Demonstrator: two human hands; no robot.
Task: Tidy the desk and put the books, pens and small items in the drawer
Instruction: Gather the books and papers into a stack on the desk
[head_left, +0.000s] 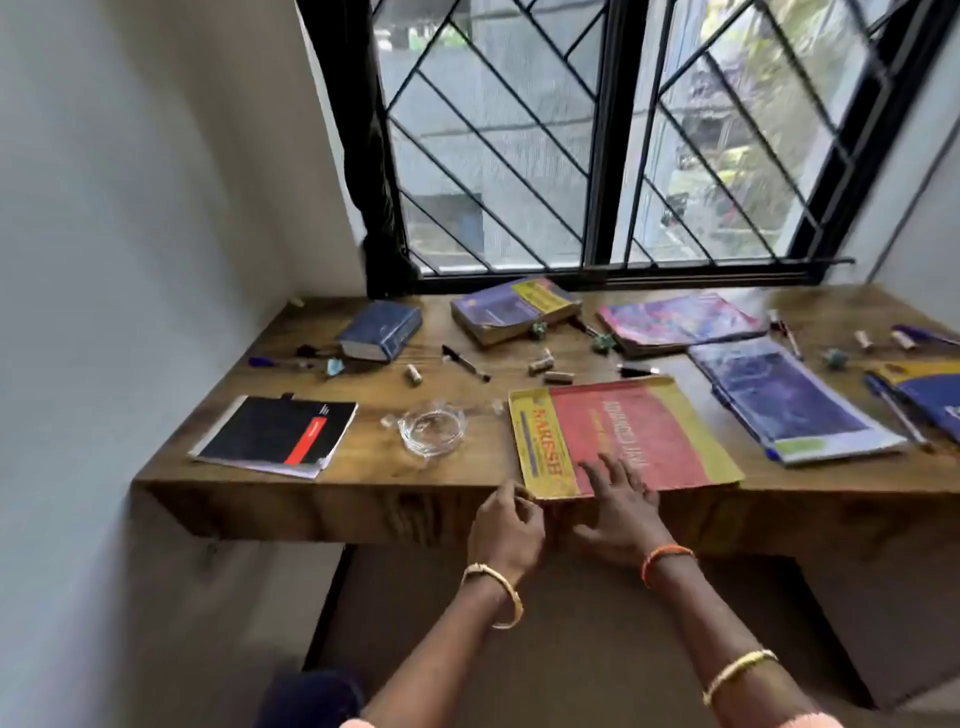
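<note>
A red and yellow book (639, 431) lies at the front edge of the wooden desk (332, 493). My right hand (621, 506) rests on the book's near part with fingers spread flat. My left hand (506, 527) has its fingers curled at the book's near left corner, touching its edge. Further back lie a black notebook (275, 434), a thick blue book (382, 330), a purple and yellow book (514, 309), a pink and purple book (678, 319) and a blue book (789, 400). A black pen (465, 362) and several small rolls (540, 361) are scattered between them.
A clear glass ashtray (431, 428) sits left of the red book. More pens and a blue and yellow book (930, 397) lie at the right edge. A barred window (597, 135) stands behind the desk and a white wall (130, 234) closes the left side.
</note>
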